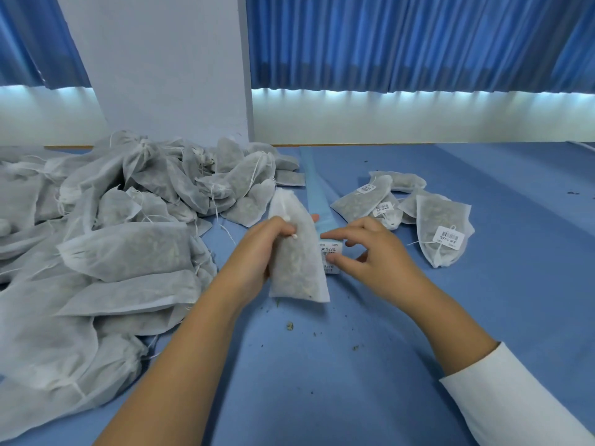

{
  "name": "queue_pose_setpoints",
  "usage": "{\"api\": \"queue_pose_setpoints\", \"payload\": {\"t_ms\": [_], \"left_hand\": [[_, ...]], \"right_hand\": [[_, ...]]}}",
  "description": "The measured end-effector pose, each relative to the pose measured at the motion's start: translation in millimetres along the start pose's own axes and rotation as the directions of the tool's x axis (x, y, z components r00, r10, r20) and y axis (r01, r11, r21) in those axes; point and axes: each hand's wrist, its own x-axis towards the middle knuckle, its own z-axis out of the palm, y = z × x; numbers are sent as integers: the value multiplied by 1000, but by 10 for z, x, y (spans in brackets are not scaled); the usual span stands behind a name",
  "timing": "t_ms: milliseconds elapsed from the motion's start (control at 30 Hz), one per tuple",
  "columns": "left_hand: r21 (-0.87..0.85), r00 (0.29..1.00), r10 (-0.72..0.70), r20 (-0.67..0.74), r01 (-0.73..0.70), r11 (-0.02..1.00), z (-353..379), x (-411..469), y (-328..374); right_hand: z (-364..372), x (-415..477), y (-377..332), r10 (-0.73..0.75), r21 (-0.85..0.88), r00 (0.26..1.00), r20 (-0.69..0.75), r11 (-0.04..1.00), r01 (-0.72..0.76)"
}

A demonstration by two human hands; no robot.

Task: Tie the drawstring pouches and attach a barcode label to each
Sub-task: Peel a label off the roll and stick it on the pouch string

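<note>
Your pouch (296, 265) stands upright at the table's (354, 365) centre, your left hand (257, 252) curled round it. At its 3 o'clock, your right hand (370, 252) rests spread thumb and forefinger on the barcode label (331, 251). Heaped pouches (128, 252) lie at 9 o'clock, labelled pouches (441, 226) at 2.
</note>
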Motion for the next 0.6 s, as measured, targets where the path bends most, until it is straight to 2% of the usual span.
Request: {"api": "queue_pose_setpoints", "payload": {"t_ms": [67,133,267,400,600], "left_hand": [[58,996,16,86,-22,998,33,16,-50],[149,993,41,114,-58,987,50,15,-74],[298,999,40,4,-39,954,69,5,-48],[335,996,91,-21,-79,939,57,49,-90],[351,994,107,26,-109,930,62,44,-81]], "right_hand": [[15,7,9,-21,7,999,-43,1000,21],[21,8,10,-36,7,996,-87,999,37],[34,4,-17,-115,-24,980,-165,993,113],[28,-1,-42,-171,-57,965,-197,985,163],[42,-8,-34,-185,-91,955,-232,982,168]]}}
